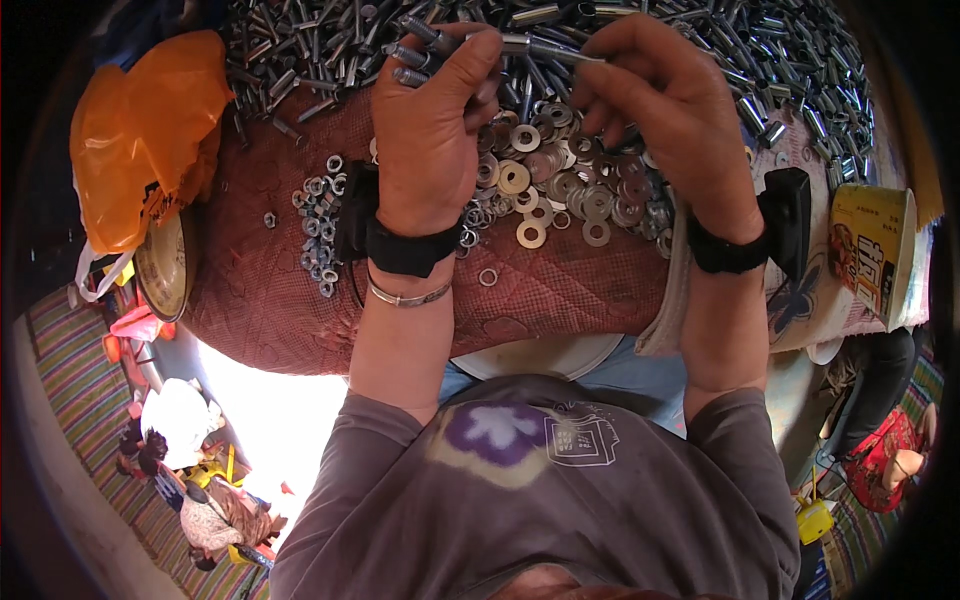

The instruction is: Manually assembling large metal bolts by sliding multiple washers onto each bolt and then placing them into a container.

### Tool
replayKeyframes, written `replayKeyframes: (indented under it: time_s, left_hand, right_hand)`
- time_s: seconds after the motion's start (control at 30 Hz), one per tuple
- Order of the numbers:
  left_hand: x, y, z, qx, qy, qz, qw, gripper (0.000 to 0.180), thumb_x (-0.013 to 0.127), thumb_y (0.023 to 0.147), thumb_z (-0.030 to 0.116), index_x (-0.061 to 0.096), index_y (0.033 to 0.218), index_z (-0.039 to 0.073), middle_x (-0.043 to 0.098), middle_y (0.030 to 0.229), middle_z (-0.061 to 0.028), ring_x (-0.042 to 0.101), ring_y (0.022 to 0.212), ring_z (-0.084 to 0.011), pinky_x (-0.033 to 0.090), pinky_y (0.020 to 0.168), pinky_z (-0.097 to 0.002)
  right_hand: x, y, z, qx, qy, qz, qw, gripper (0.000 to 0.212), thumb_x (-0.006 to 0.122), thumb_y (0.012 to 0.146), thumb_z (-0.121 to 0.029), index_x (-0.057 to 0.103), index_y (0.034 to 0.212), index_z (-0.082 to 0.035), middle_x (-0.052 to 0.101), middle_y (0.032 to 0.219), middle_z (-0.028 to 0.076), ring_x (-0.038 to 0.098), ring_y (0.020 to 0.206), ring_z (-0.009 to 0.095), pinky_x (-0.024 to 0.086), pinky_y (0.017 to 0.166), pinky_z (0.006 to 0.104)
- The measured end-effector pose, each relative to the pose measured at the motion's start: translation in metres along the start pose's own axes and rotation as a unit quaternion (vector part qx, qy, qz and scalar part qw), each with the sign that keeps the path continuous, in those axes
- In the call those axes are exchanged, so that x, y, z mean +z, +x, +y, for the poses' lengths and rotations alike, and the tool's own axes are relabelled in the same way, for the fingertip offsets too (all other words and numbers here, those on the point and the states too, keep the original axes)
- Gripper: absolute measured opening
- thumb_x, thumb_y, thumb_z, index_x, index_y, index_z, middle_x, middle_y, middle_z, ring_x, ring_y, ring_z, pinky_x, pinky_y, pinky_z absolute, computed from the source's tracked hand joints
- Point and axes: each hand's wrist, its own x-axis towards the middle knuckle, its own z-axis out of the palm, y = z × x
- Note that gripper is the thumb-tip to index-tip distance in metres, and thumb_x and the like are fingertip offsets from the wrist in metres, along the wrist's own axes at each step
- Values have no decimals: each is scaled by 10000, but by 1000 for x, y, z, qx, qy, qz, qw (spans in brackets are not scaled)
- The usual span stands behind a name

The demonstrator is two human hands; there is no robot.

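Head view is showing a big red cloth (540,300) that is lying in front of a person in a dark shirt (640,470). Along the far side of the red cloth, a huge heap of metal bolts and tubes (280,55) is spreading out. By the left end of the red cloth, an orange bag (150,140) is puffing out. Above the red cloth, the right hand (680,120) is pinching narrow, and the left hand (425,150) is gripping in a fist. On the middle of the red cloth, flat washers (597,204) are lying in a messy pile between the arms. To the right of the red cloth, a yellow tub (870,245) is sitting. On the left part of the red cloth, small nuts (320,228) are sitting in a bunch. Above the far edge of the red cloth, a thin shiny rod (550,50) is reaching from the left hand to the right hand, which is holding its end. Beside it, three bolts (405,53) are poking their ridged ends out of the left fist. The left hand is hiding whether the rod is joined to one of them. Near the front of the red cloth, one little ring (487,277) is lying alone.
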Motion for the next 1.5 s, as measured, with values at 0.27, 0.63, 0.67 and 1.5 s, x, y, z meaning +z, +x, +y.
replayKeyframes:
  time_s: [0.27,0.63,0.67,1.5]
  left_hand:
    - [1,-1,1,-2,-25,-6,1000,114,663,846,104,593,915,47,549,729,11,466,608,-53,307,468,-172]
    - [5,-3,2,-29,13,-8,999,122,633,878,159,571,833,64,535,686,14,416,541,-49,278,449,-177]
    - [6,-5,1,-64,-20,-10,998,134,630,881,173,572,831,63,536,688,13,419,546,-47,275,448,-175]
    - [9,-9,1,-124,-21,-38,991,124,597,901,185,594,984,93,643,866,-27,608,728,-108,458,520,-208]
  right_hand:
    - [1,0,11,-14,28,-34,999,99,596,866,-100,585,879,-2,595,629,34,579,531,79,436,441,209]
    - [12,-2,8,-80,-36,-34,996,119,634,826,-110,573,833,-9,563,601,47,549,520,93,424,459,249]
    - [13,-2,8,-88,-49,-33,994,121,639,819,-108,572,826,-7,556,597,51,529,514,94,417,463,258]
    - [6,4,23,-236,-224,41,945,179,679,773,-188,580,808,-43,584,689,151,580,591,329,441,501,369]
